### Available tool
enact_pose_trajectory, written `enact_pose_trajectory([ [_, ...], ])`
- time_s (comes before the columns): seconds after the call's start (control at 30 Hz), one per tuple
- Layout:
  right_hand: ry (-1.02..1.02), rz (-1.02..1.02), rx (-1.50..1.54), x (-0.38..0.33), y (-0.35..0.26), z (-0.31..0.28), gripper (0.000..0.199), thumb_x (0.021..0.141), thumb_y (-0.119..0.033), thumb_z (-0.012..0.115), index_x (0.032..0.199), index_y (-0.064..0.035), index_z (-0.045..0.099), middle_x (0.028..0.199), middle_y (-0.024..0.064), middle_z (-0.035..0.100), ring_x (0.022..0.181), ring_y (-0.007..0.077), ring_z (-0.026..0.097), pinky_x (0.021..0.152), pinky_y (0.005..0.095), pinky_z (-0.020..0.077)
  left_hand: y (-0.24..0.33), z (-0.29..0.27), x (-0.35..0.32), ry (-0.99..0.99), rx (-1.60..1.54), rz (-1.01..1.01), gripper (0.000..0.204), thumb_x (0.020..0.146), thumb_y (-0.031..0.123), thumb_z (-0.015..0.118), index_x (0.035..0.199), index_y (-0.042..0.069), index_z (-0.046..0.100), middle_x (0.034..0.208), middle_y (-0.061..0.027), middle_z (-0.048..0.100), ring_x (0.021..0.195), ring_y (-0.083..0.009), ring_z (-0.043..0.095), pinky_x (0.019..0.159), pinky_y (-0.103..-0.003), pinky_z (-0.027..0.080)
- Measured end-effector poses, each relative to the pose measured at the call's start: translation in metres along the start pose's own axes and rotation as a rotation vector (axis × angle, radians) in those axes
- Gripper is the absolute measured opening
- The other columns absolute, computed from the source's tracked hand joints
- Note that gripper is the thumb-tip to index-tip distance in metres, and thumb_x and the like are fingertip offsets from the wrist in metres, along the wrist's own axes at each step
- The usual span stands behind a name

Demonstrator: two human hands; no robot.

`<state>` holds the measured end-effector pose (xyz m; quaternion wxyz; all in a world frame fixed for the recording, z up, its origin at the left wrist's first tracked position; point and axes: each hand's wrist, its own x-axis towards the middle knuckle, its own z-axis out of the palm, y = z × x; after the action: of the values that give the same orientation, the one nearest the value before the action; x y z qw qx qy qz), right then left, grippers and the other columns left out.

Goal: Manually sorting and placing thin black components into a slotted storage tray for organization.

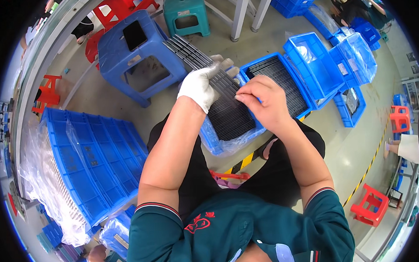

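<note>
Across our gloved left hand lies a fan of dark strips, the fingers curled around its middle, while our bare right hand pinches at the near ends between thumb and forefinger. If the left hand's hold loosens, we judge that strips could slide out lengthwise, since they look smooth and only that grasp seems to carry their weight. They could drop into the lined blue crate below our hands and land askew on the strips in the crate. The loose clear film at its rim, below the right hand, could snag a low end. A sideways swing of the left hand might also knock the far ends against the blue stool beyond it.

The strips look long, thin, straight and dark grey, with pale glints along their edges. Beyond the left hand they run nearly parallel, with narrow gaps and uneven tips; towards the right hand they bunch closer. We cannot count them surely.
</note>
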<state>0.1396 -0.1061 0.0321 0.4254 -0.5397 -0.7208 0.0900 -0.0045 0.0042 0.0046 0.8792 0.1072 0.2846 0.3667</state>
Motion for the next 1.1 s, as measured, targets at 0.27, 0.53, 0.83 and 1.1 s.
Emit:
enact_pose_trajectory([
  [0.27,0.032,-0.268,-0.263,-0.003,-0.007,0.007,0.011,0.069,-0.01,0.071,0.078,-0.009,0.065,0.078,0.0026,0.059,0.073,0.0216,0.057,0.064,0.0342,0.0438,-0.003,-0.008,0.007,0.061,0.027,0.021,0.017,0.098,0.007,0.042,0.109,0.005,0.054,0.11,-0.0183,0.058,0.112,-0.0407,0.056,0.089,-0.057,0.05],
  [0.53,0.017,-0.093,-0.203,-0.003,0.002,0.006,0.01,0.072,-0.011,0.073,0.078,-0.0091,0.066,0.076,0.0054,0.062,0.074,0.0243,0.059,0.068,0.0355,0.0464,-0.006,-0.005,0.009,0.148,0.018,0.032,0.016,0.098,0.008,0.041,0.107,0.007,0.054,0.113,-0.0179,0.057,0.112,-0.0393,0.055,0.089,-0.058,0.049],
  [0.83,-0.069,-0.096,-0.147,-0.005,0.009,0.007,0.01,0.07,-0.011,0.074,0.076,-0.008,0.067,0.075,0.005,0.062,0.073,0.0257,0.059,0.066,0.0363,0.0471,-0.007,0.001,0.005,0.023,-0.07,-0.05,0.012,0.094,0.004,0.05,0.105,0.004,0.055,0.104,-0.019,0.06,0.098,-0.0406,0.06,0.085,-0.054,0.051],
  [1.1,0.102,0.071,-0.075,-0.003,0.003,-0.023,0.008,0.075,-0.002,0.071,0.081,-0.0028,0.066,0.079,0.0074,0.062,0.073,0.0219,0.061,0.064,0.0302,0.048,-0.015,-0.009,0.008,0.043,0.108,-0.076,0.019,0.096,0.007,0.044,0.112,0.004,0.054,0.114,-0.0222,0.059,0.108,-0.0439,0.058,0.087,-0.059,0.051],
])
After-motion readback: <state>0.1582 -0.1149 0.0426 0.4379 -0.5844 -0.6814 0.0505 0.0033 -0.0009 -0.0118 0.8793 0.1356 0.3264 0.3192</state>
